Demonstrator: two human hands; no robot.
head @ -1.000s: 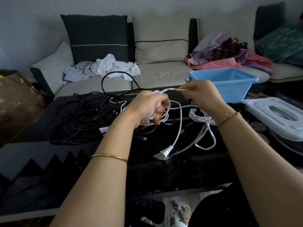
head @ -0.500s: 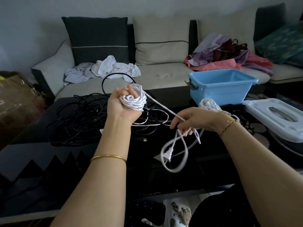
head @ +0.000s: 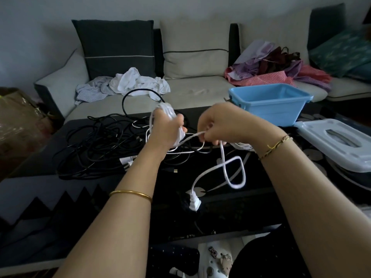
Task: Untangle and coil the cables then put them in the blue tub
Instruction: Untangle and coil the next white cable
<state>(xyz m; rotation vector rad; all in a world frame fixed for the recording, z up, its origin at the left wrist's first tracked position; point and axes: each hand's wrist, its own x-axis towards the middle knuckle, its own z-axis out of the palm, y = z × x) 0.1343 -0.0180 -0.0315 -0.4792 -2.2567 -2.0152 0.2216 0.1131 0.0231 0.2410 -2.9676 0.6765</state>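
I judge the job to be in its early part. Only the white cable point(head: 236, 171) is in work. Part of it is wound into a small coil point(head: 167, 110) round my left hand point(head: 166, 129). The rest hangs in a twisted loop over the bench point(head: 230, 215) and ends in its plug point(head: 194, 203); I cannot tell whether the plug dangles or rests on the dark top. The black cables point(head: 96, 145) lie in a wide tangle on the far left part of the bench, none of them coiled. The blue tub point(head: 269, 105) stands at the far right of the bench, well apart from the tangle, and I see no cable in it from this angle. What is left, as I read it, is to finish winding the white one, sort and coil the black ones, and carry them all to the tub.

My left hand is closed round the coil, fingers curled, with turns showing above and below the fist. My right hand point(head: 218, 125), just beside it, is closed narrow and pinches the running strand of the white cable that spans the two hands. More white strands point(head: 243, 145) show under the right wrist; I cannot tell whether they belong to the same cable.
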